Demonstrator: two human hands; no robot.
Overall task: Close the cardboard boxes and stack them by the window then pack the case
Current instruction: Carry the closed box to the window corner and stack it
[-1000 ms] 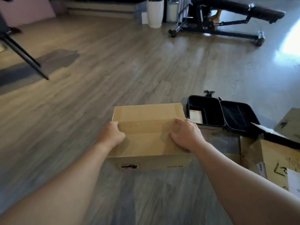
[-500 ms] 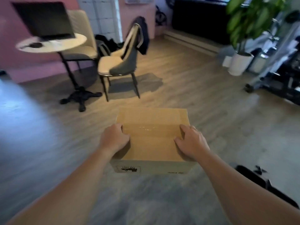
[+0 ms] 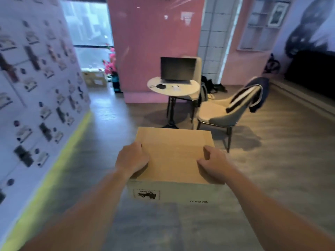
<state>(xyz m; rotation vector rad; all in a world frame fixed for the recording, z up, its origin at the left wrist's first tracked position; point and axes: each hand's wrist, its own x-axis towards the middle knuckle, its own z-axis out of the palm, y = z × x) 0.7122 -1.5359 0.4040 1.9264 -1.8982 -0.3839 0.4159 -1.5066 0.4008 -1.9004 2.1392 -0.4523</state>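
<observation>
the left hand [image 3: 131, 158] curls over the left top edge of the cardboard box [image 3: 175, 154], and the right hand [image 3: 214, 162] grips the right top edge with thumb on the lid and fingers wrapped down the side; both are clamped on it, and the box is carried out in front at arm's length, flaps shut, printed label facing the carrier. a second ago the same grip held this box over bare floor with the open black case and other boxes just to the right; half a second ago the view had swung toward the chair; now it looks down a passage to the window [image 3: 88, 33] at the far left. so, as i judge it, the closing of this one is done and it is on its way to be stacked, with the case left behind unpacked. a pale box-like shape [image 3: 94, 78] sits under the window beside pink flowers [image 3: 110, 62], too blurred to be sure. the round table [image 3: 173, 87] with a laptop [image 3: 178, 69] and the chair [image 3: 228, 109] stand right of the route; the papered wall [image 3: 36, 87] with its yellow strip hems the left, so the passage looks narrow.
</observation>
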